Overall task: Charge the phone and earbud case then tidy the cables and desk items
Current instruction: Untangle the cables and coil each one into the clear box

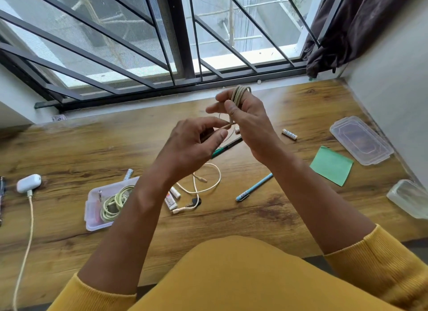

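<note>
I see both hands raised above the middle of the wooden desk (289, 220), working a beige cable (240, 95). The right hand (245, 123) has its fingers curled round a bundle of the cable's loops, which stick out above the knuckles toward 12 o'clock. The left hand (196, 146) pinches a loose end of the same cable between thumb and fingertips, just at 8 o'clock of the right hand; a strand runs between the two.

On the desk below them lies a cream cable (208, 178) in a loose open loop, one plug end beside a small black object (195, 202) whose nature I cannot tell. At 8 o'clock of that loop a clear plastic tray (92, 214) holds a coiled pale green cable (114, 202). Further toward 9 o'clock the white earbud case (29, 183) rests on the desk with a cream charging lead (27, 229) plugged into it, trailing off toward 6 o'clock.

A blue pen (253, 187) lies at 4 o'clock of the hands, and a green pen (225, 147) is partly hidden beneath them. A battery (289, 134) lies at 3 o'clock, near a clear lid (361, 140), with a green sticky pad (331, 166) just beside the lid. Another clear container (410, 200) sits at the right edge. The window grille (139, 63) spans the 12 o'clock side.
</note>
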Demonstrator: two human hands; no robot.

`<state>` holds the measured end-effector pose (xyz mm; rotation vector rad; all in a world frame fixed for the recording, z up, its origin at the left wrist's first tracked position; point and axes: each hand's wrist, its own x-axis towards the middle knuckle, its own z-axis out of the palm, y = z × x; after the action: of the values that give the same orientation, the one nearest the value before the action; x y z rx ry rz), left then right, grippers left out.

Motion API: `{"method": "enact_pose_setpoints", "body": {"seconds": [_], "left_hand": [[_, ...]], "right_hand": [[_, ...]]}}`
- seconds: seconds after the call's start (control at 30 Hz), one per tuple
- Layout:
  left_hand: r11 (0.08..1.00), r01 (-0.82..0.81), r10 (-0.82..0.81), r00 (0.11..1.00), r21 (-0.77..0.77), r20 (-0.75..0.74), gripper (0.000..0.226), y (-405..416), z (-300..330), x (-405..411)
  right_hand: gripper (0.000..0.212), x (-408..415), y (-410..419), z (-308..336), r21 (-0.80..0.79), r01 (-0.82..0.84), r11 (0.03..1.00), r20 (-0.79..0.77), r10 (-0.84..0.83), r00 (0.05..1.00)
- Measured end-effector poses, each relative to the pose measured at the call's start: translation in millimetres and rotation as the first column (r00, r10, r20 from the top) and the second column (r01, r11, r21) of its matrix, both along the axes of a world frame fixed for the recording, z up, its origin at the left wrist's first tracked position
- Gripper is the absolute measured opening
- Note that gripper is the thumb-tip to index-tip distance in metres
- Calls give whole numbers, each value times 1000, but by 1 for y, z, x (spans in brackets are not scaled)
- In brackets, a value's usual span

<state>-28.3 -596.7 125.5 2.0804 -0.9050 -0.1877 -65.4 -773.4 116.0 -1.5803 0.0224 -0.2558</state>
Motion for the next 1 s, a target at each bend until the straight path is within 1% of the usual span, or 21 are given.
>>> {"method": "enact_pose_setpoints", "body": {"seconds": [0.1, 0.17, 0.2, 0.23, 0.3, 0.37, 0.43, 0.47, 0.53, 0.6, 0.67, 0.73, 0.8, 0.87, 0.93, 1.0], "left_hand": [[1000, -1, 1, 997, 6, 74, 19, 7, 13, 11], [1000, -2, 4, 997, -25, 77, 17, 10, 18, 17], [999, -2, 5, 998, -46, 70, 17, 12, 19, 20], [998, -2, 6, 998, -64, 64, 17, 13, 20, 23], [995, 0, 4, 999, -97, 43, 18, 15, 19, 27], [990, 17, -16, 1000, -141, 12, 17, 16, 17, 29], [986, 32, -32, 999, -163, 2, 14, 17, 15, 29], [986, 31, -32, 999, -166, -2, 13, 18, 13, 29], [986, 10, -15, 1000, -169, -27, 14, 19, 9, 29], [982, -10, -3, 998, -188, -66, 16, 22, 3, 29], [969, -50, 18, 991, -240, -135, 15, 25, -5, 25], [939, -131, 53, 969, -319, -242, 15, 25, -12, 20], [897, -211, 76, 939, -388, -337, 13, 23, -17, 15], [839, -299, 85, 897, -454, -434, 10, 19, -22, 9], [793, -380, 112, 860, -476, -498, 8, 15, -26, 3], [790, -427, 185, 851, -440, -492, 7, 12, -32, -3]], "right_hand": [[20, -2, 2, -1, -134, 3, 991, -64, -12, 998], [20, -3, 6, 0, -138, -52, 989, -116, 36, 993], [24, -5, 7, 0, -136, -87, 987, -142, 67, 988], [32, -6, 8, 0, -140, -126, 982, -167, 102, 981], [56, -8, 7, -2, -143, -231, 962, -212, 198, 957], [74, -10, 6, -4, -101, -349, 932, -263, 313, 913], [85, -10, 4, -6, -31, -444, 896, -316, 412, 854], [88, -10, 3, -8, 19, -485, 874, -335, 463, 821], [85, -11, 1, -8, 154, -556, 817, -331, 573, 750], [80, -10, -1, -7, 288, -604, 743, -274, 669, 691], [72, -9, -3, -4, 389, -629, 673, -192, 727, 659], [63, -9, -4, 0, 468, -634, 616, -108, 752, 651], [52, -9, -4, 5, 534, -617, 578, -31, 743, 668], [43, -10, -3, 7, 580, -585, 566, 29, 704, 709], [36, -9, -1, 8, 603, -540, 588, 62, 639, 766], [30, -7, 2, 7, 615, -476, 628, 66, 561, 825]]}}
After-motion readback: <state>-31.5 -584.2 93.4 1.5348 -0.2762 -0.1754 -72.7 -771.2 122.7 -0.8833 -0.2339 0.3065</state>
